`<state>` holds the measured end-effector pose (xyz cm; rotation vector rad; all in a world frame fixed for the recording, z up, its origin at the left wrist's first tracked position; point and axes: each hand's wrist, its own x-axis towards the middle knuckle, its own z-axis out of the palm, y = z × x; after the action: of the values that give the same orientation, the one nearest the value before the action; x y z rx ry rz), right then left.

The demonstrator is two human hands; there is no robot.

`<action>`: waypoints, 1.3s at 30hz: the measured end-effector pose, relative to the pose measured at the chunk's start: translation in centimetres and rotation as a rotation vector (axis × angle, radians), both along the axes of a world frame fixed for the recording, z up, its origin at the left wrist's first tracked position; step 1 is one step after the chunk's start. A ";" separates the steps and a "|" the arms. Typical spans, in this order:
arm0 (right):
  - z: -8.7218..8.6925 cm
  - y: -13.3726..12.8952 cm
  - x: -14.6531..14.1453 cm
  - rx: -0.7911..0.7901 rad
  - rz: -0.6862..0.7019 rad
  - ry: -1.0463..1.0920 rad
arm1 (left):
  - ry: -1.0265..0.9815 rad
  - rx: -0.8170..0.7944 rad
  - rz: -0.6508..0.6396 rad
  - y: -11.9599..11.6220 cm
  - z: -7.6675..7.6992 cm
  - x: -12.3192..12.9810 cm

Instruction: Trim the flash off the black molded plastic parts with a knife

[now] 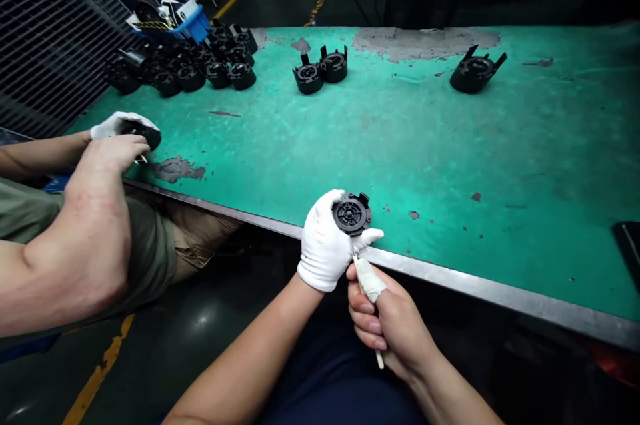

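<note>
The green workbench [450, 158], scuffed to grey in patches and edged with bare metal, runs through a dim shop with yellow floor lines and a slatted grille [55, 32] at left. Above its near edge is a round black plastic cover [350, 214], its face ribbed around a central hub, with tabs on the rim. The white-gloved left hand [324, 242] is closed around it; the right hand [380, 312], thumb wrapped, grips a slim pale-handled tool [380, 360]. That fist hides most of the handle, whether the tip touches the cover I cannot tell, and a co-worker [65, 245] is cut off at left
</note>
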<state>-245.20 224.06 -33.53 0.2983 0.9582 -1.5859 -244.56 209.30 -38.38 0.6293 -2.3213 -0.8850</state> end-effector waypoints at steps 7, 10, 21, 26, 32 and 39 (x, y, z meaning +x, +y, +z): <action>1.6 0.3 0.8 -0.139 -0.164 0.038 | 0.021 -0.084 0.013 0.7 -0.6 -0.1; 2.9 1.3 -1.7 -0.170 -0.372 0.189 | 0.010 -0.069 0.005 0.7 -0.1 0.1; -0.3 5.5 -9.4 0.366 -0.057 0.954 | 0.103 0.386 -0.335 -8.2 2.6 2.9; -1.2 3.1 -13.2 0.413 0.470 1.522 | 0.058 0.267 -0.168 -4.7 2.3 1.2; -0.6 -0.6 -16.5 0.366 0.854 1.922 | 0.014 0.157 0.068 -2.0 1.1 -1.3; -1.0 -1.8 -20.0 0.434 1.042 2.200 | -0.020 0.044 0.114 -2.1 1.2 -1.8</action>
<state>-265.16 222.23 -34.51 -1.7662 2.3552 -0.0825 -246.33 207.15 -37.14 0.7843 -2.2644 -0.8829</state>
